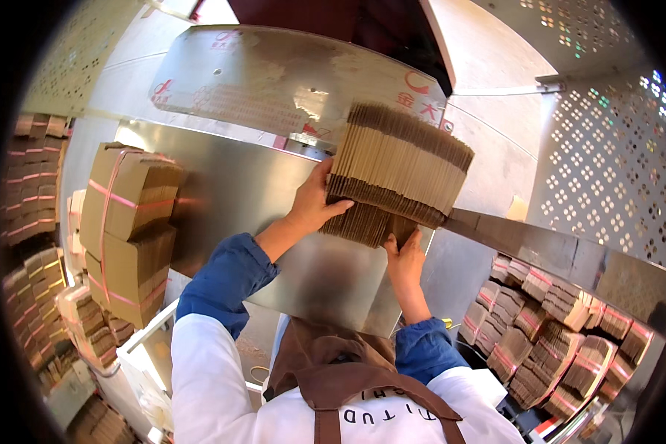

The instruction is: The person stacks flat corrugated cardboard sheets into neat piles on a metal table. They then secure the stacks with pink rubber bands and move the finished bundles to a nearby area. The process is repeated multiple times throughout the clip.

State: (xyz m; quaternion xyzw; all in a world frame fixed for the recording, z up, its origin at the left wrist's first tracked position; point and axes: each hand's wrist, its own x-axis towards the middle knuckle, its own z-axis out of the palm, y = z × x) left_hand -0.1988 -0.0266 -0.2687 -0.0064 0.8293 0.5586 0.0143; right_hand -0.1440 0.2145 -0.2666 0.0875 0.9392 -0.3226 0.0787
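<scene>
A thick block of flat, folded brown cardboard pieces (399,159) stands with its many edges upward over a metal table (229,200). A second, lower row of cardboard edges (359,222) shows beneath its near side. My left hand (314,200) grips the left side, thumb across the near edge and the other fingers partly hidden behind the block. At the lower right corner, my right hand (407,263) holds the cardboard between raised thumb and fingers, its fingertips partly out of sight. Blue sleeve covers wrap both my forearms.
Strapped cardboard bundles (129,222) stand at the table's left end. More tied bundles (555,325) fill the lower right, and others (33,177) are stacked at far left. A metal bar (540,240) runs rightward from the block. A metal machine plate (274,81) lies beyond the table.
</scene>
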